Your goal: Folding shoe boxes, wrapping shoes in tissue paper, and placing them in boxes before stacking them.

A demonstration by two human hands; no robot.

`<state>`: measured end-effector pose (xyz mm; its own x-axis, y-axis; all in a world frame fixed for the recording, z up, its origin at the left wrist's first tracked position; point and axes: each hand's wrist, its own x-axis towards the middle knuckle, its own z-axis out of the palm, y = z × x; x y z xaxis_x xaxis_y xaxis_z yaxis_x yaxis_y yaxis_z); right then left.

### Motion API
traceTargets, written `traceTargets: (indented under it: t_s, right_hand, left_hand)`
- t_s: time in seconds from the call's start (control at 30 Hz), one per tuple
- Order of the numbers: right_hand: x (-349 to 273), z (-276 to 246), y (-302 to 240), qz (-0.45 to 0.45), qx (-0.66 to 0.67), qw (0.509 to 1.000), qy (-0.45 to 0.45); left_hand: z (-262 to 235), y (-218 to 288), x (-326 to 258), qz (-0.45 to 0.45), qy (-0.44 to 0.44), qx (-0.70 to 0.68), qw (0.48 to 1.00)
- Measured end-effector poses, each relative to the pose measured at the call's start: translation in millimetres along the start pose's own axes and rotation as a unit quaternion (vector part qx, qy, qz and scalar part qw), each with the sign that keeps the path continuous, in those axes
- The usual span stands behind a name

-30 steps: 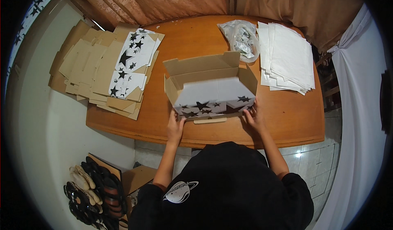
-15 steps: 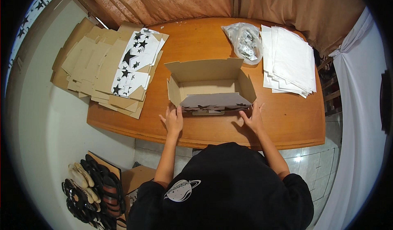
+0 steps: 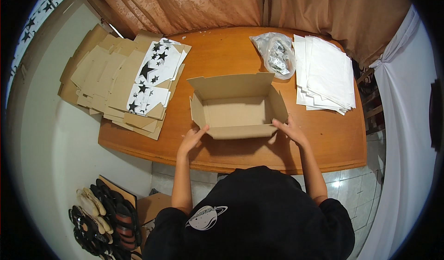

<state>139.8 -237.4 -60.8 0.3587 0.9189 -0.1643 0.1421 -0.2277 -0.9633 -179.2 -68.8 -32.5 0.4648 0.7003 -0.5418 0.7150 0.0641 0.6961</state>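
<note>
An open brown cardboard box (image 3: 231,88) stands on the wooden table in front of me, its inside bare and its walls raised. The near flap (image 3: 243,132) shows its plain brown face. At the near left corner my left hand (image 3: 191,140) grips the box, thumb against the edge. My right hand (image 3: 292,130) holds the near right corner, with its thumb over the rim and its fingers outside. Part of the fingers of both hands is hidden by the box walls.
Flattened cardboard boxes (image 3: 99,77), some printed with black stars, are stacked at the table's left. A clear plastic bag (image 3: 279,56) of small packets and a pile of white sheets (image 3: 323,73) lie at the back right. Sandals (image 3: 104,216) hang low at the left.
The near flap has swung from a raised, star-printed wall to a tilted brown face. My hands have shifted onto the near corners, the right thumb now over the rim.
</note>
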Motion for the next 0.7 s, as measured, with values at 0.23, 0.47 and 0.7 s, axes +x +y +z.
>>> traceTargets:
  t_s: [0.23,0.47,0.7]
  right_hand:
    - [-10.8,5.2,-10.3,0.016,-0.235,0.972,0.007]
    - [-17.6,20.2,-14.3,-0.029,-0.209,0.977,0.038]
    - [-18.7,35.4,-10.5,-0.010,-0.218,0.975,0.049]
  left_hand:
    - [43.0,-29.3,4.1,0.209,0.355,0.050,0.910]
    - [52.3,-34.7,10.0,0.390,0.356,0.144,0.837]
    - [33.4,-32.1,-1.1,0.377,0.355,0.261,0.814]
